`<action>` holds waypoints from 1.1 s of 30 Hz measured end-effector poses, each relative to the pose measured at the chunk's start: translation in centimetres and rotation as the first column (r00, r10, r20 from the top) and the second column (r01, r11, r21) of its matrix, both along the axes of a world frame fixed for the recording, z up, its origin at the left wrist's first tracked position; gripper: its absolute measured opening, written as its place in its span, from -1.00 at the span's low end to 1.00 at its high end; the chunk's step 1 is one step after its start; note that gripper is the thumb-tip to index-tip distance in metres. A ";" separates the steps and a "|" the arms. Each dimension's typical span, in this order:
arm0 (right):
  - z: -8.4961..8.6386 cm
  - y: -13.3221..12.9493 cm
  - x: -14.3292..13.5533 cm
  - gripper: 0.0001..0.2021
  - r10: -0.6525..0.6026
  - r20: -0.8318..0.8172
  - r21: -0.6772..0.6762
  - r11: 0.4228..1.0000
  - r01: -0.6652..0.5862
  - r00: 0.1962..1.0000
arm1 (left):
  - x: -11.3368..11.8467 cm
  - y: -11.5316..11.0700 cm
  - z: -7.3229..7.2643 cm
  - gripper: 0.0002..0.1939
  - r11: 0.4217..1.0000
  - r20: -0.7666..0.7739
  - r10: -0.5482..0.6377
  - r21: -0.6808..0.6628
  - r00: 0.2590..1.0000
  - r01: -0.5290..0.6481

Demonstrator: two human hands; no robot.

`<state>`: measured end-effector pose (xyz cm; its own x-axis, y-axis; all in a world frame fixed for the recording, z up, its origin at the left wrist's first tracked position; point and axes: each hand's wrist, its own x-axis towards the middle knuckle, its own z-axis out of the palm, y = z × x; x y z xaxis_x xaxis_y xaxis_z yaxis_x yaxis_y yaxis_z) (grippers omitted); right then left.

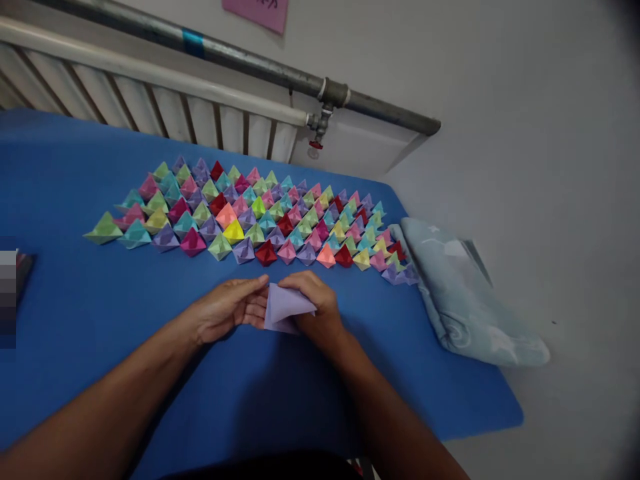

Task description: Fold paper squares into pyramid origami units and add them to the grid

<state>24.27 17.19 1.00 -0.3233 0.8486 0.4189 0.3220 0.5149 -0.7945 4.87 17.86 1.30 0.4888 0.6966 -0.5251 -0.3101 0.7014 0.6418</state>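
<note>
A folded sheet of lilac paper (289, 305) is between my two hands, above the blue surface. My right hand (317, 303) grips its right side, with the thumb along the upper edge and the other fingers partly hidden. My left hand (233, 308) is at the left edge of the paper. Its thumb reaches the upper left corner and its fingers curve in below, their tips by or behind the edge. Just beyond my hands stand rows of small folded paper boats (265, 253) in many colours.
The blue-covered surface (150, 367) runs up to a white radiator (195, 120) and a metal pipe (280, 79) with a red-handled valve (316, 144). On the right lies a folded pale blue-green blanket (465, 320) against the wall. A pink note (260, 12) hangs above.
</note>
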 end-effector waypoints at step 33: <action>1.3 -0.5 -1.1 -0.22 -0.224 -0.307 -0.790 0.602 -0.116 0.925 | -0.2 -0.3 1.7 -0.64 0.923 -0.330 0.123 0.384 0.936 0.014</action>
